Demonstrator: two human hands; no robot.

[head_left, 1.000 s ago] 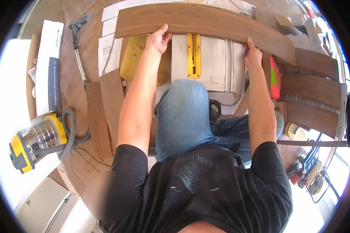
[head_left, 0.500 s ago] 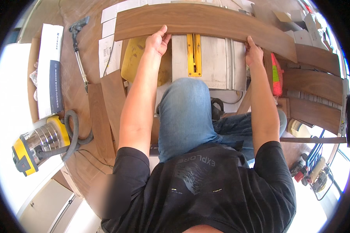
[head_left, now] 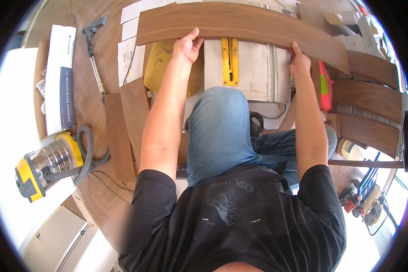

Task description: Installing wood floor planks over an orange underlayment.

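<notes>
A long brown wood flooring plank (head_left: 240,20) lies crosswise at the far side of the saw table (head_left: 254,68), covering its far part. My left hand (head_left: 188,48) grips the plank's near edge left of the middle, thumb on top and fingers curled below. Farther along the same edge, my right hand (head_left: 300,63) holds the plank toward its right end, its fingers partly hidden beneath. Between my hands, a yellow slotted insert (head_left: 230,63) runs away from me in the pale tabletop. Whether a blade stands in the slot is too small to tell.
Loose planks (head_left: 369,97) are stacked at the right beside a red and green object (head_left: 324,86). On the left stand a yellow vacuum cleaner (head_left: 50,163), its floor nozzle (head_left: 94,26) and a flooring carton (head_left: 61,77). More planks (head_left: 120,136) lie on the floor near my left arm.
The whole view has shifted slightly. Both hands keep their grip on the plank, which shows no clear movement against the saw table.
</notes>
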